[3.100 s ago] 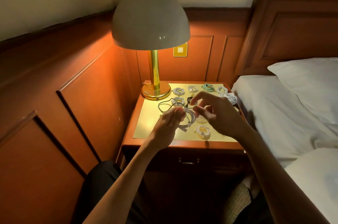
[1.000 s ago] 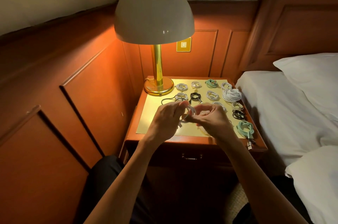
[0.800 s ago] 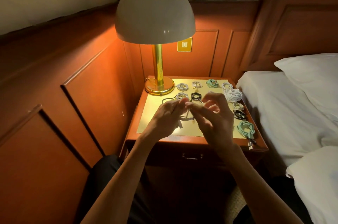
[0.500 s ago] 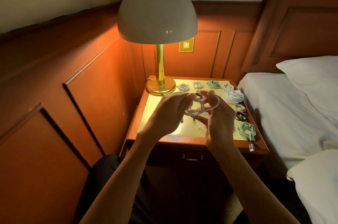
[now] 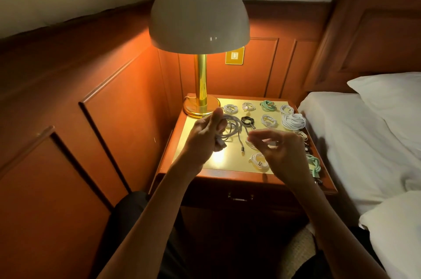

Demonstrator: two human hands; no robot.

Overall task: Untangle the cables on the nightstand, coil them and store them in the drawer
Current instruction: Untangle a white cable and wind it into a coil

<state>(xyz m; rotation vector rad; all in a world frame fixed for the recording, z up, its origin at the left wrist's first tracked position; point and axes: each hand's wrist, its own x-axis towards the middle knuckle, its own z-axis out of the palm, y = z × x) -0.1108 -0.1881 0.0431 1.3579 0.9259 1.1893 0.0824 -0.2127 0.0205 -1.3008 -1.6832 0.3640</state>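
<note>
Grips loose grey braided cable coil (image 5: 231,129) in curled left hand (image 5: 205,137); right hand (image 5: 283,153) half-curled at four o'clock (grasp unclear). Risks loops springing apart, metal plug (image 5: 242,150) snagging white coil (image 5: 259,161).

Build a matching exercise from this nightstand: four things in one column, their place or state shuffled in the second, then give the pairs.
Things:
1. grey cable
2. black coil
3. big white bundle
4. drawer

Place or state:
A. shut, below the top
B. lying by the bed-side edge of the nightstand
C. held in loops by the left hand
D. lying mid-top, just beyond the held loops

Pairs: 1-C, 2-D, 3-B, 4-A
</note>
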